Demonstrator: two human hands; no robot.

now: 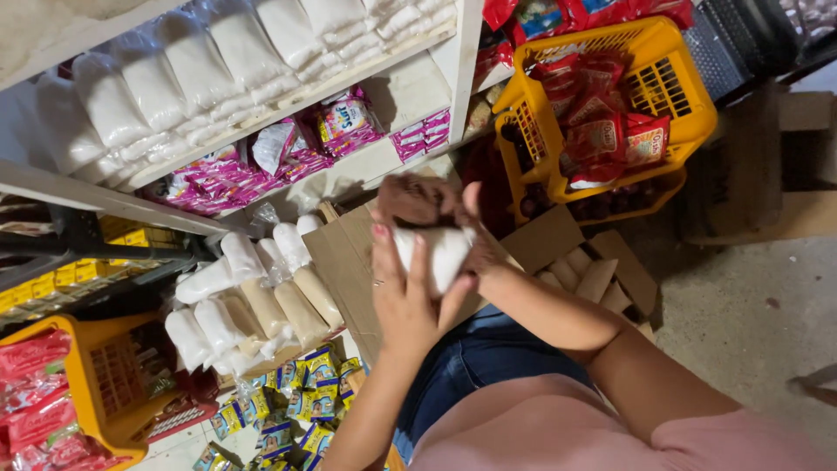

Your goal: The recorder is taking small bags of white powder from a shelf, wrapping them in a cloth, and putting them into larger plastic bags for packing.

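Note:
Both my hands hold one white, filled plastic bag [438, 253] in front of me, above an open cardboard box [558, 240]. My left hand [403, 292] wraps the bag from below and the left side. My right hand [436, 202] grips its top end, fingers curled over it. Inside the box lie several more pale bags [586, 272]. To the left, similar white and tan bags [253, 296] are stacked on a low shelf.
White shelves [288, 105] carry rows of white bags and pink sachets [261, 170]. A yellow basket [676, 96] with red packets stands at the upper right, another yellow basket [87, 384] at lower left. Small colourful packets [292, 410] lie below. Concrete floor [750, 323] spreads to the right.

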